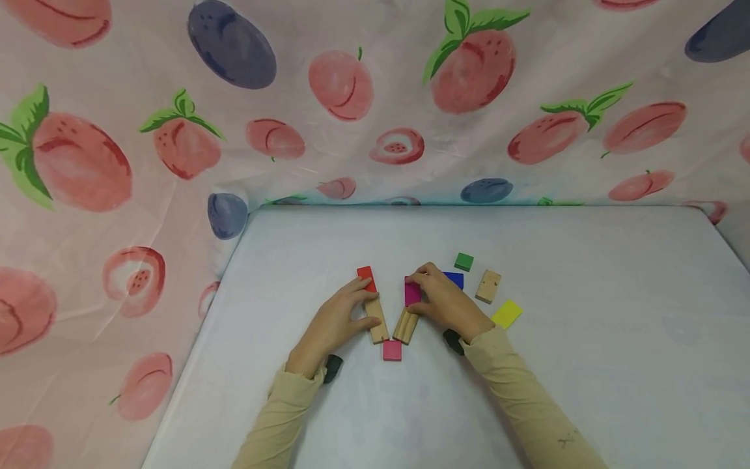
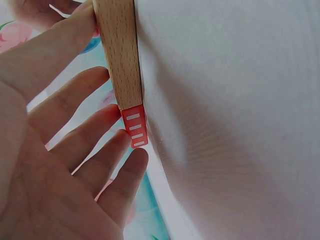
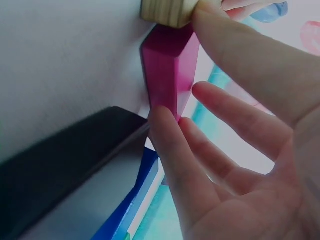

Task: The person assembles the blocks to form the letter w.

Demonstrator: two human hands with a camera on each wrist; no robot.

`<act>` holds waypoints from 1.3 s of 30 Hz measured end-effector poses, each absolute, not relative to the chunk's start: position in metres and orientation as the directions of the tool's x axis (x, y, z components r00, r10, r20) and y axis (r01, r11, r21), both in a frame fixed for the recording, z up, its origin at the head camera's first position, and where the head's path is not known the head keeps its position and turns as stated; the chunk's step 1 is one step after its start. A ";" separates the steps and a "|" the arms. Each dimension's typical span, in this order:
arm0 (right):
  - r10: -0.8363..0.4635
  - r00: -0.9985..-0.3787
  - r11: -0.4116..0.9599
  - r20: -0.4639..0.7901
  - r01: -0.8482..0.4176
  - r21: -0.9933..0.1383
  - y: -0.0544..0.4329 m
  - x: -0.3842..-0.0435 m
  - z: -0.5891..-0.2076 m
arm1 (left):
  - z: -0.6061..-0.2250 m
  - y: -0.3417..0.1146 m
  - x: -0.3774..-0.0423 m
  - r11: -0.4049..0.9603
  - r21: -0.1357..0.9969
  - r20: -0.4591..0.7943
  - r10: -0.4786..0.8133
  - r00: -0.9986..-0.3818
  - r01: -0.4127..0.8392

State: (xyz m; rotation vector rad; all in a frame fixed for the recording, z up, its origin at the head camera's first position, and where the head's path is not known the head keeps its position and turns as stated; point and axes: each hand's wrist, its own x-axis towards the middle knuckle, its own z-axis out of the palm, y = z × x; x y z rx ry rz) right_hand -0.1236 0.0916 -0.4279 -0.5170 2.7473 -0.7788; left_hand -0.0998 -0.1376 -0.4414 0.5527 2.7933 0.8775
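Observation:
In the head view my left hand (image 1: 336, 319) lies along a red block (image 1: 366, 276) and a plain wooden block (image 1: 376, 319), set end to end. Its fingers are spread, and the fingertips touch the blocks' sides in the left wrist view. A magenta block (image 1: 413, 292) is between the thumb and fingers of my right hand (image 1: 442, 296). The right thumb also touches a grooved wooden block (image 1: 405, 327) at the magenta block's near end. The two rows slant together towards a pink block (image 1: 392, 350) near their lower ends.
Right of the right hand lie a blue block (image 1: 454, 280), a green block (image 1: 463, 262), a wooden block (image 1: 488, 286) and a yellow block (image 1: 506, 314). A white table (image 1: 615, 326) meets a fruit-patterned cloth (image 1: 410, 78) behind. Close by in the right wrist view is a dark-edged slab (image 3: 75, 160).

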 end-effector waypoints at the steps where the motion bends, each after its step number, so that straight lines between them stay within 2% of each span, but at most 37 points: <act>1: -0.394 -0.910 0.796 -0.130 -0.267 -0.544 0.091 -0.124 -0.428 | -0.442 -0.138 -0.100 0.758 0.579 -0.042 0.395 -0.918 0.300; 14: -0.407 -0.910 0.811 -0.076 -0.322 -0.488 0.095 -0.120 -0.427 | -0.443 -0.138 -0.100 0.762 0.576 -0.048 0.393 -0.918 0.296; 25: -0.521 -0.845 0.774 -0.123 -0.406 -0.486 0.103 -0.116 -0.423 | -0.441 -0.137 -0.100 0.761 0.578 -0.044 0.389 -0.920 0.295; 33: -0.588 -0.805 0.727 -0.083 -0.480 -0.491 0.109 -0.116 -0.423 | -0.442 -0.137 -0.101 0.762 0.579 -0.050 0.389 -0.920 0.291; 39: -0.591 -0.803 0.728 -0.078 -0.489 -0.480 0.109 -0.116 -0.424 | -0.445 -0.137 -0.101 0.764 0.582 -0.056 0.381 -0.923 0.280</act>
